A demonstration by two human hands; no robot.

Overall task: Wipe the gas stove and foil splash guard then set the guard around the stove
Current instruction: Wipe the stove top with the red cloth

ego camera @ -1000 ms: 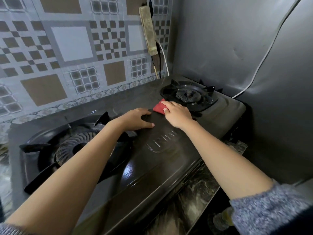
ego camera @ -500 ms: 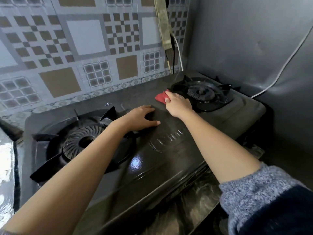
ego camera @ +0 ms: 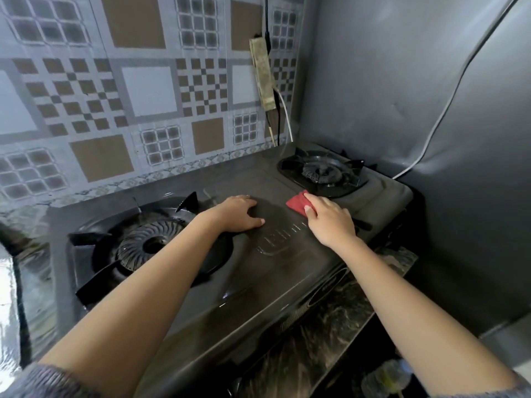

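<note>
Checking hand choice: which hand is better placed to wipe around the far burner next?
Right: the right hand holds the red cloth beside that burner; the left hand rests bare on the stove.

The left sleeve [ego camera: 43,380] and right sleeve [ego camera: 517,389] are of heathered grey-blue knit and end near the elbows, leaving the left forearm [ego camera: 138,297] and right forearm [ego camera: 416,305] bare down to the left grip [ego camera: 238,214] and the right grip [ego camera: 330,222], whose thumb shows a short nail.

Head-worn, close, down over stove [ego camera: 287,271]
</note>
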